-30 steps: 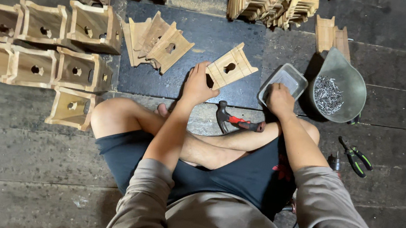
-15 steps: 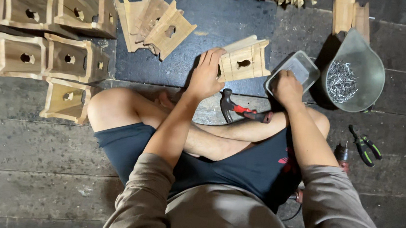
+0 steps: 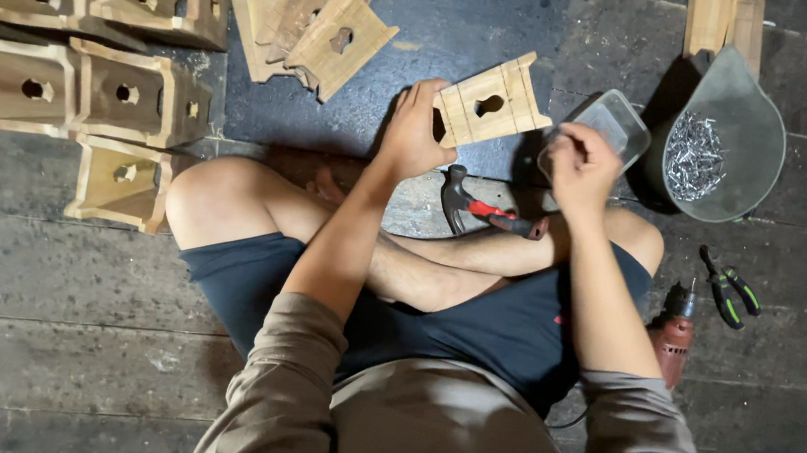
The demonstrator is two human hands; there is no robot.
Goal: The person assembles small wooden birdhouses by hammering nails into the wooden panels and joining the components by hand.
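A flat, pale wooden panel (image 3: 492, 103) with a peaked edge, raised strips and one round hole is gripped along its left edge by the left hand (image 3: 413, 133), fingers closed around it; the panel juts to the right of the grip, lifted above the dark floor. The right hand (image 3: 580, 163) is curled shut beside a clear rectangular plastic tray (image 3: 606, 128); something small may be pinched, though this cannot be made out. One claw hammer (image 3: 480, 208) with a red and black handle lies across the crossed legs. Three similar panels (image 3: 307, 22) are stacked nearby. Grey nails fill a rounded scoop (image 3: 732, 141).
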